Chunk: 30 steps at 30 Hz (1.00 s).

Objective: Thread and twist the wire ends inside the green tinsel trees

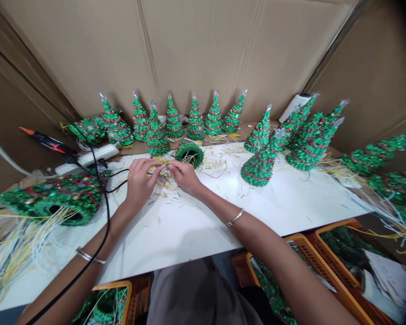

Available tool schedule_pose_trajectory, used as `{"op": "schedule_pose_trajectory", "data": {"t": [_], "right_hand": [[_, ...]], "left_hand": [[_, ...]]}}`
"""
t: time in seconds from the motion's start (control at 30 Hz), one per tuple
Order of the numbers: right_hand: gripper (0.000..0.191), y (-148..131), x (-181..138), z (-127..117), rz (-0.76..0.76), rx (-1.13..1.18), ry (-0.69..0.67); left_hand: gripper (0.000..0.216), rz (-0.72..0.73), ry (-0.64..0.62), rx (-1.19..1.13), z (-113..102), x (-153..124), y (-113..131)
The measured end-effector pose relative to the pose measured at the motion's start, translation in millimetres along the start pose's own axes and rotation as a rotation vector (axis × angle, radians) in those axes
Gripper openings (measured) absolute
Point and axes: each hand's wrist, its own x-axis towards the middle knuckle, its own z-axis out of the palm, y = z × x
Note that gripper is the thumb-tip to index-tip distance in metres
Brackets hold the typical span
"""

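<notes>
Left hand (140,178) and right hand (184,175) both seem to pinch thin wires (190,157), so yanking too hard could snap one.

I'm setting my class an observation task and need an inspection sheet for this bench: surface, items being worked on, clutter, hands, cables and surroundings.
Surface: white tabletop, strewn with clippings near the hands.
Job's things: one small green tree lies beside the hands, open base facing the person, wires inside; other trees stand along the back.
Clutter: yellow, white and dark clippings.
Hands: left hand and right hand have fingertips close together; what they pinch is too small to tell.
Cables: black cable passes in front of the left forearm; white power strip at left.
Surroundings: cardboard panels behind; orange baskets below the front edge.
</notes>
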Motion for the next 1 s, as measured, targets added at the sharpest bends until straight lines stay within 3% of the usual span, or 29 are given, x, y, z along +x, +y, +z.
{"op": "schedule_pose_trajectory", "data": {"t": [0.17,0.43,0.5,0.6,0.67,0.73,1.0], "right_hand": [[0.029,-1.6,-0.4,-1.1,-0.037,0.003,-0.058],[0.025,0.9,-1.8,-4.6,-0.022,0.023,-0.128],[0.024,3.5,-3.4,-6.4,-0.019,0.032,-0.121],[0.024,7.8,-5.3,-9.3,0.006,0.046,-0.096],[0.027,9.7,-5.1,-9.7,0.037,0.062,-0.078],[0.029,10.6,-4.0,-8.5,0.059,0.083,-0.066],[0.031,8.6,-1.9,-4.0,0.101,0.094,-0.078]], "left_hand": [[0.018,-0.165,-0.028,-0.147,-1.1,3.8,-2.8],[0.026,-0.514,-0.176,-0.473,-1.3,11.5,-17.6],[0.025,-0.545,-0.126,-0.513,-9.9,14.9,-28.5],[0.023,-0.600,0.127,-0.531,-24.5,19.6,-48.2],[0.025,-0.589,0.135,-0.456,-28.3,20.2,-54.5],[0.026,-0.545,0.049,-0.408,-25.1,18.4,-50.3],[0.021,-0.148,-0.132,-0.242,-6.6,8.8,-6.3]]}}
